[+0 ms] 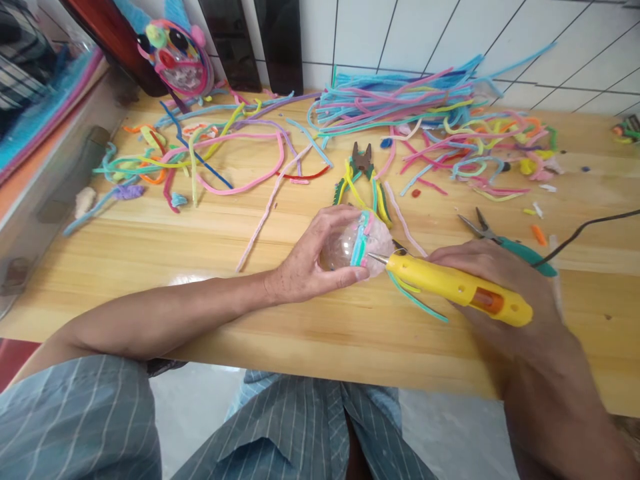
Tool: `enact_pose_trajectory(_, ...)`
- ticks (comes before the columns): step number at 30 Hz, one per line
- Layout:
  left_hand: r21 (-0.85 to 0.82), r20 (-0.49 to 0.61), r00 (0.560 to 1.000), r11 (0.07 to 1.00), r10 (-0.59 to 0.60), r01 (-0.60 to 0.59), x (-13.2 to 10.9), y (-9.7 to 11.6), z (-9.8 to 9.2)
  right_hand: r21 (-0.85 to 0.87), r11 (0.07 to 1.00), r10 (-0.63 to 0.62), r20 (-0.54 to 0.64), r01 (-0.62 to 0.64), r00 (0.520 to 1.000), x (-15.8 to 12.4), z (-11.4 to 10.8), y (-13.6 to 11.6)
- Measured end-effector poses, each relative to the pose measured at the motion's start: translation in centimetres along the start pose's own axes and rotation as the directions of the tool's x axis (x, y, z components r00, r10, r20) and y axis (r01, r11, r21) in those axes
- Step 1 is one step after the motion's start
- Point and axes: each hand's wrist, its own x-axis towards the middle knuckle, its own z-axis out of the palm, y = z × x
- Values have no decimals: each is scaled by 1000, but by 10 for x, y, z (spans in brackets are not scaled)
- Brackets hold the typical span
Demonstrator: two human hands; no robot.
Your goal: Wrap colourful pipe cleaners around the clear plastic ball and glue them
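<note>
My left hand [315, 257] is closed around a clear plastic ball [343, 248] with turquoise and pink pipe cleaner wrapped round its middle; the ball's right half looks pinkish. In my right hand [493, 280] is a yellow hot glue gun [450, 280], whose metal tip touches or nearly touches the pipe cleaner band. Turquoise and yellow pipe cleaner ends [420, 303] trail from beneath the ball onto the table. Just beyond the ball lie pliers with green and yellow handles [363, 160]. Teal-handled needle-nose pliers [520, 250] rest behind my right hand, partly covered by it.
A bundle of pipe cleaners [395, 100] lies by the tiled wall, with loose pieces [235, 143] scattered at both sides. A decorated figure [177, 57] stands at the back left. A plastic bin [60, 167] borders the left side. A black cord [590, 230] runs off right.
</note>
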Motion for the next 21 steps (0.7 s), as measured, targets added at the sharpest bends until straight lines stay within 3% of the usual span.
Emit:
enact_pose_trajectory(14,6,8,999,999,-32,32,0,1,-1,63,995,76,-2,-76,997,-10,1,3)
enact_pose_trajectory(21,12,11,1000,1000,-15,15,0,0,-1,41,998,43,4,-43,999,-5,0,1)
